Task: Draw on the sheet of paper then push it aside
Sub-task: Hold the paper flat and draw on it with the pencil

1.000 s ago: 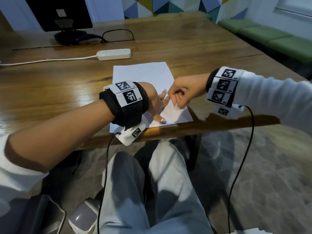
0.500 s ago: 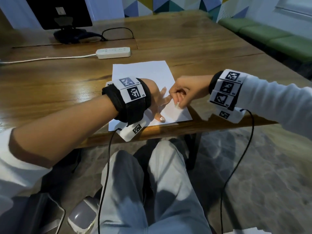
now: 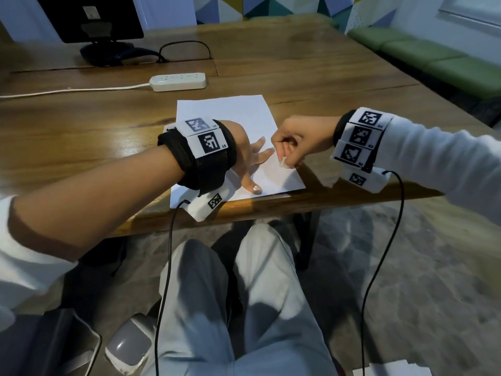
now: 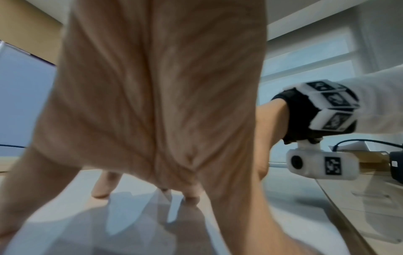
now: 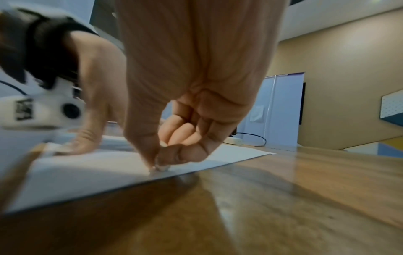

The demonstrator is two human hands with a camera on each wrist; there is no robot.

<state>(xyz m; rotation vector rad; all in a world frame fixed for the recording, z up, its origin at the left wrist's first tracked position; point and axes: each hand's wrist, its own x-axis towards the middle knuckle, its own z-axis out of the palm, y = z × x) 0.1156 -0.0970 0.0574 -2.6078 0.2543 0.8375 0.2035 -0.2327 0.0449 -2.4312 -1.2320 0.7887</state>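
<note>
A white sheet of paper (image 3: 225, 115) lies on the wooden table (image 3: 325, 85), its near edge at the table's front edge. My left hand (image 3: 252, 161) rests flat on the sheet's near part with fingers spread; its fingertips (image 4: 104, 188) press the paper (image 4: 65, 198). My right hand (image 3: 284, 156) is curled, and its thumb and forefinger pinch a small white piece (image 3: 283, 162) whose kind I cannot tell. That pinch (image 5: 159, 165) touches the paper (image 5: 87, 172) just inside its right edge, close to my left hand (image 5: 87, 138).
A white power strip (image 3: 179, 82) with its cord lies beyond the sheet. A dark monitor (image 3: 92, 17) stands at the back left. Green benches (image 3: 433, 58) run along the right wall. Cables hang from both wrists over my lap.
Hardly anything differs. My right hand's pinch has shifted only slightly near the sheet's right edge. The left hand stays flat on the paper.
</note>
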